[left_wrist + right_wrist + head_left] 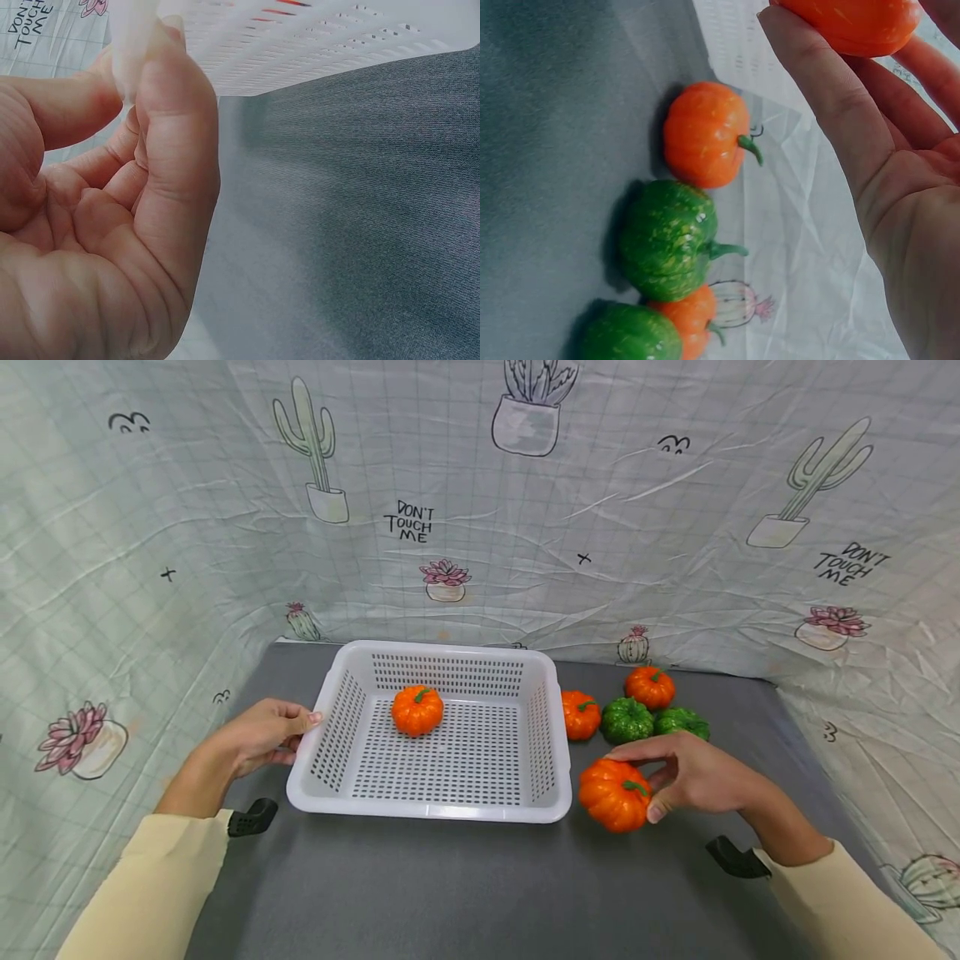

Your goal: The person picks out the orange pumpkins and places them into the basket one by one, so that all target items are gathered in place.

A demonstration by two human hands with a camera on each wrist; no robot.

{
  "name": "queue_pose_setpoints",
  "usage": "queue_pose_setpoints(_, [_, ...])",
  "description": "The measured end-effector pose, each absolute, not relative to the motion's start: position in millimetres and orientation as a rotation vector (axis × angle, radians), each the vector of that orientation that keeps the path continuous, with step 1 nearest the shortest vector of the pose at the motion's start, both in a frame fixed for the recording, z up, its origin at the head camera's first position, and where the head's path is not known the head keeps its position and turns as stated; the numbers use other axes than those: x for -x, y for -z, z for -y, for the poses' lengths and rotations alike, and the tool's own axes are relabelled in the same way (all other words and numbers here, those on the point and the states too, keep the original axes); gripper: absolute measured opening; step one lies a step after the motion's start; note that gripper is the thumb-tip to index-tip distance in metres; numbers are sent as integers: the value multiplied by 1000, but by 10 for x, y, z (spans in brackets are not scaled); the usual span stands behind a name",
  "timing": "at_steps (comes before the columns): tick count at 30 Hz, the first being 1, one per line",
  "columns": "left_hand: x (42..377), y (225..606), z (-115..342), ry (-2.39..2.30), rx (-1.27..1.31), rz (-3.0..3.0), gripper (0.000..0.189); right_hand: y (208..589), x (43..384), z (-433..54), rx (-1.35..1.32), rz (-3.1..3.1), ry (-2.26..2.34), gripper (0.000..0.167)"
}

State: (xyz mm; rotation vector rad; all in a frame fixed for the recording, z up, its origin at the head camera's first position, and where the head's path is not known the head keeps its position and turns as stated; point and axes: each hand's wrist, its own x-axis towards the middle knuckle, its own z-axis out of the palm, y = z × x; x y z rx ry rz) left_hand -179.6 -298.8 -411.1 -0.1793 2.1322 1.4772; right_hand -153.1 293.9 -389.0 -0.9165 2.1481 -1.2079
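Wrinkled pale cloth across the top and down both sides of the head view, printed with cacti, potted succulents and "DON'T TOUCH ME". Below, through the middle and bottom of the frame, a dark grey table. On it, left of centre, a white basket with slotted walls and a floor full of small holes. Inside, toward the upper left of its floor, one small pumpkin, orange with a green stem.

At left centre, on the basket's left rim, the left hand: narrow grip, rim pinched between thumb and fingers. Same pinch at upper left of the left wrist view.

Right of centre, near the basket's lower right corner, the right hand, with a held pumpkin, also orange, between thumb and fingers, stem toward the right. At the top right of the right wrist view, again among the fingers.

Farther back, right of the basket, a close group: near orange pumpkin just beside the rim, then two green pumpkins, and far orange pumpkin behind them.

At lower left and lower right, cream sleeves and black wrist pieces.
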Motion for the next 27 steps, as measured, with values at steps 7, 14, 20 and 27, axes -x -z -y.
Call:
queue_pose_setpoints(7, [1792,4120,2991,-1474,180,-2136,39,3829,1559,-2861,902,-2180,1171,75])
queue_pose_setpoints(14, [1788,4109,2971,-1486,180,-2128,35,3777,1636,-2780,986,-2192,1181,71])
queue_pose_setpoints(20, [1783,4099,2972,-1492,177,-2126,35,3721,1676,-2671,926,-2224,1157,72])
queue_pose_setpoints(27, [1800,4112,2982,-1484,184,-2126,37,3666,1713,-2504,874,-2207,1157,74])
